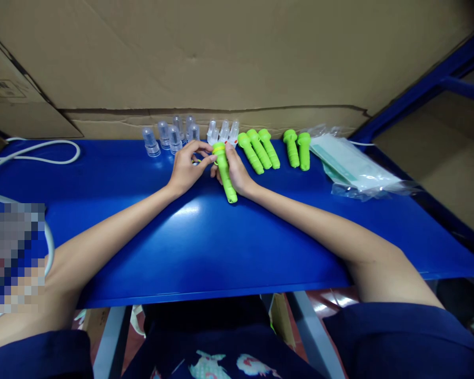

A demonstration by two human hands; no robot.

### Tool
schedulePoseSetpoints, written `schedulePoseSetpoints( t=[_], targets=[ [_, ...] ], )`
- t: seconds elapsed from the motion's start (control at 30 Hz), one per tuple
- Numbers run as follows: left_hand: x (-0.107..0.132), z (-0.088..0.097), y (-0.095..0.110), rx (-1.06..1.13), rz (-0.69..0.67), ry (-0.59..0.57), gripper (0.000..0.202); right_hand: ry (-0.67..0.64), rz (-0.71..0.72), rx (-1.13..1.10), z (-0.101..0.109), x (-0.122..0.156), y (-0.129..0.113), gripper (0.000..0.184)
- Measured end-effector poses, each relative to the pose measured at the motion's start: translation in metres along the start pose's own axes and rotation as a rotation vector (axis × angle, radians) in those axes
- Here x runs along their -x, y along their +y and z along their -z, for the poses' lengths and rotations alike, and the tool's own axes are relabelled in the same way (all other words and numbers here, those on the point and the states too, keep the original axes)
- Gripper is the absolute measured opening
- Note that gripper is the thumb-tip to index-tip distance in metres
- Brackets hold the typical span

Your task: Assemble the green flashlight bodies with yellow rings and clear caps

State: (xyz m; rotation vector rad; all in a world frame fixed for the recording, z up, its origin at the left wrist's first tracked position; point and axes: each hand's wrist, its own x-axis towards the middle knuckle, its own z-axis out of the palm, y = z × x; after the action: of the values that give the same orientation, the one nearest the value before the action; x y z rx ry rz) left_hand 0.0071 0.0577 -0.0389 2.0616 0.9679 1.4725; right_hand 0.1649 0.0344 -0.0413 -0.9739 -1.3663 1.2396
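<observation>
My right hand (237,171) is wrapped round a lime-green plastic handle (226,176), held above the blue table (205,237) with its wide end pointing away from me. My left hand (187,166) pinches at that wide end with thumb and fingertips. Several more green handles (258,150) lie in a row just right of my hands, two others (298,148) a little further right. Several clear plastic caps (169,136) stand in a cluster at the back, left of my hands, and a few more clear caps (223,130) stand right behind the held handle.
A clear plastic bag with pale green sheets (351,166) lies at the right. A white cable (43,155) loops across the left end of the table. Cardboard (221,58) walls off the back. A blue metal frame (426,84) rises at the right.
</observation>
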Motion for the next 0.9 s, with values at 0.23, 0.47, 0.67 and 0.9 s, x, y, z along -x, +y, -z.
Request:
schedulePoseSetpoints(
  t=[0.23,0.47,0.67,0.9],
  targets=[
    [-0.002,0.002,-0.001,0.067,0.087,-0.041,0.015,-0.010,-0.033,-0.015,0.000,0.001,-0.001,0.063],
    [-0.003,0.006,-0.002,0.052,0.100,-0.059,0.015,-0.035,-0.003,0.025,0.001,0.001,0.006,0.064],
    [0.014,-0.007,0.019,0.037,-0.273,-0.433,0.009,0.169,0.091,0.092,0.016,-0.015,0.018,0.052],
    [0.016,-0.014,0.025,0.019,-0.339,-0.291,0.019,0.100,0.096,0.155,0.017,-0.018,0.017,0.045]
  ],
)
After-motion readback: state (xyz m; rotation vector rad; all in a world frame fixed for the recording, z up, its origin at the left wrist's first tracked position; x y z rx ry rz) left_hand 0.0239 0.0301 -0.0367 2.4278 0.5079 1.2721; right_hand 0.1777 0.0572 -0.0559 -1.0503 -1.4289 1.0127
